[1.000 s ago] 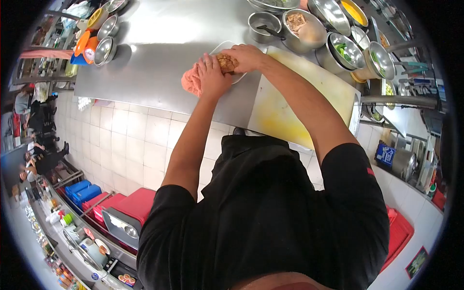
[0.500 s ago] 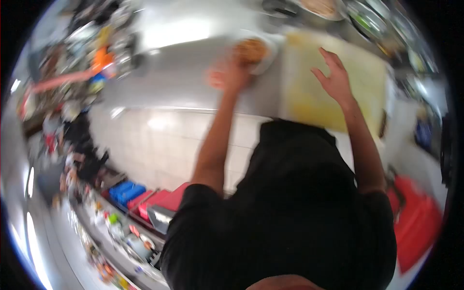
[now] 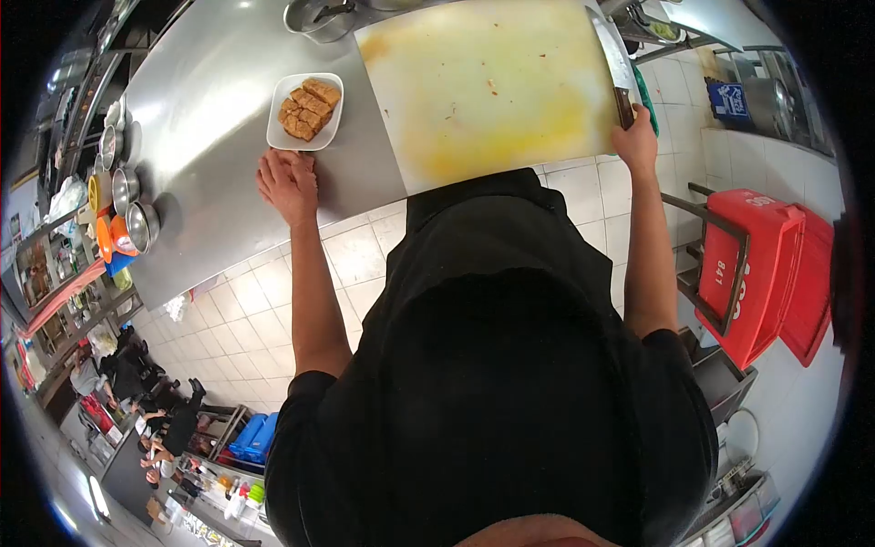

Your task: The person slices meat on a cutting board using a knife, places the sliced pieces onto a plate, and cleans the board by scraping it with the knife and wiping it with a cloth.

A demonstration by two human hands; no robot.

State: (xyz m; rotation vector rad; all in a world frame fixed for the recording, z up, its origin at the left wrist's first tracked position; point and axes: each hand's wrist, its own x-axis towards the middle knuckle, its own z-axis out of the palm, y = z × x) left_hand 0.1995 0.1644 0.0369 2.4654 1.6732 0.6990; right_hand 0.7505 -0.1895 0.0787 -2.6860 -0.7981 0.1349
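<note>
A white square dish (image 3: 335, 117) holds a browned, crusted piece of food (image 3: 307, 110) cut into several chunks. Just below the dish's near edge, my left hand (image 3: 288, 185) rests on the steel counter, its fingers bent and slightly apart with nothing visible in them. My right hand (image 3: 637, 144) is at the right edge of the yellow-stained cutting board (image 3: 483, 100), closed round the end of the dark handle of a kitchen knife (image 3: 615, 59). The knife's broad blade lies along the board's edge and points away from me. My right fingertips are partly hidden.
Metal pots (image 3: 319, 23) stand at the counter's far side. Several steel bowls (image 3: 126, 187) line its left end. A green cloth (image 3: 648, 102) hangs beside the board. A red bin (image 3: 752, 273) stands at right. Other people (image 3: 164, 428) are at the far lower left.
My right hand has gone from open above the board to the knife handle at its edge. My left hand has come off the food dish. The view has shifted and sharpened.
</note>
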